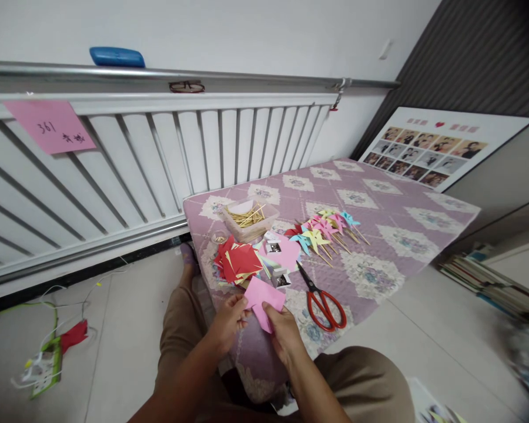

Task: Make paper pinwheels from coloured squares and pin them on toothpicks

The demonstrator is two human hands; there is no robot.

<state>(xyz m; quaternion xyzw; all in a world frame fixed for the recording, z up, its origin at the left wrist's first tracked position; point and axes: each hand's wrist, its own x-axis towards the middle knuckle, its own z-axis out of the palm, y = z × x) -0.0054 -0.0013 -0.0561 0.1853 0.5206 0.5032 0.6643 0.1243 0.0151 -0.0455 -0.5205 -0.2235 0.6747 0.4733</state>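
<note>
A pink paper square, folded or cut along its lower part, is held between both hands above the near end of the table. My left hand pinches its left edge. My right hand grips the lower right part, thumb on top. Just beyond lie a stack of red and yellow paper squares and small open boxes of pins. Red-handled scissors rest to the right, blades pointing away. Farther back, several paper pinwheels on sticks lie in a pile.
A clear plastic box of wooden sticks and a small round container stand at the table's left. The cloth-covered table borders a white radiator. A photo board leans behind. A power strip lies on the floor.
</note>
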